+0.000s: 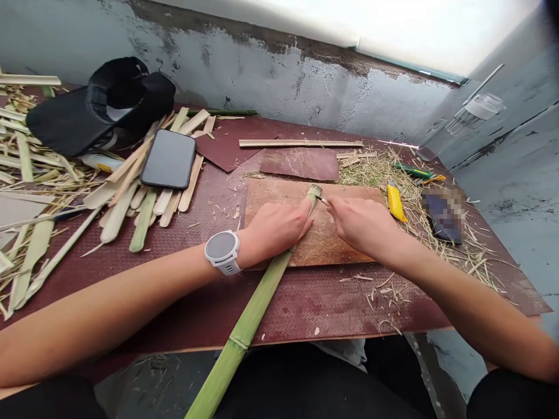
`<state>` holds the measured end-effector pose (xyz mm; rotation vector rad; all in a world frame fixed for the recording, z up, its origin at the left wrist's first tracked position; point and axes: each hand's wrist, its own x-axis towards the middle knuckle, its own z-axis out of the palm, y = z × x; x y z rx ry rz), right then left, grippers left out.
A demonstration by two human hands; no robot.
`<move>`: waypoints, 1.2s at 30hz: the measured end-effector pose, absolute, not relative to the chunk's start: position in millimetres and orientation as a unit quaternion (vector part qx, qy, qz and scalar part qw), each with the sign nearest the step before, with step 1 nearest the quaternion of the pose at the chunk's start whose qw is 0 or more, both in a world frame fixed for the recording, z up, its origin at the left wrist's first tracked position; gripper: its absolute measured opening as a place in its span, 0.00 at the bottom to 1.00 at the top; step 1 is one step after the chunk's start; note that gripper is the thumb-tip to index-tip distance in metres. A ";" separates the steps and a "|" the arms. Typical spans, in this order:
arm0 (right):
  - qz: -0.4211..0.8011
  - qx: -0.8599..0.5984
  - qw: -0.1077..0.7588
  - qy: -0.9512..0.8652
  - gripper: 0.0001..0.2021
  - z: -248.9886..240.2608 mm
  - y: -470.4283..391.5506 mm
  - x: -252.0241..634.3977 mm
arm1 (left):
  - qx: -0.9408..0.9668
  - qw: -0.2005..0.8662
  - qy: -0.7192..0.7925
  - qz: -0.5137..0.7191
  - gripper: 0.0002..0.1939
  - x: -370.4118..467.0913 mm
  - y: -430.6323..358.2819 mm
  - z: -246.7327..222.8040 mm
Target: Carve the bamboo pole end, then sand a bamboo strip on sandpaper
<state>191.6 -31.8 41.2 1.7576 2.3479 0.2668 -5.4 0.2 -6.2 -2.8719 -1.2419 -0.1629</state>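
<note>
A long green bamboo strip (266, 294) runs up from the bottom edge of the head view onto a wooden board (271, 195). My left hand (279, 227), with a watch (222, 247) on its wrist, is closed around the strip just below its far end. In my right hand (356, 221) is a thin tool (322, 200), mostly hidden by my fingers. Its dark narrow tip meets the side of the bamboo close to the far end. I cannot tell the tool's exact kind.
Left of the board, a phone (169, 159) lies on several flat bamboo pieces (143, 221), with a black cap (105, 107) behind. On the right, shavings (414, 215) surround a yellow-handled tool (395, 202), a green utility knife (414, 170) and a dark object (442, 215).
</note>
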 end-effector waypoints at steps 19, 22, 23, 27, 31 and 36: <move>-0.083 0.603 -0.182 0.772 0.16 10.8 -30.0 217.6 | -0.924 0.014 -0.376 -0.061 0.21 -4.3 2.6 -8.7; -0.063 0.597 -0.172 0.781 0.17 13.4 -33.4 221.2 | -0.926 0.012 -0.372 -0.058 0.21 -4.2 2.7 -9.1; -0.058 0.594 -0.171 0.784 0.17 13.6 -34.3 222.5 | -0.927 0.012 -0.371 -0.060 0.21 -4.2 2.7 -9.2; -0.072 0.598 -0.200 0.773 0.17 11.0 -33.1 225.9 | -0.926 0.015 -0.373 -0.062 0.20 -3.9 2.6 -9.3; -0.096 0.602 -0.216 0.762 0.17 6.3 -28.6 224.5 | -0.926 0.017 -0.373 -0.059 0.19 -3.5 3.1 -8.7; -0.075 0.603 -0.201 0.769 0.16 4.6 -27.3 221.5 | -0.924 0.024 -0.376 -0.061 0.18 -3.4 2.8 -8.9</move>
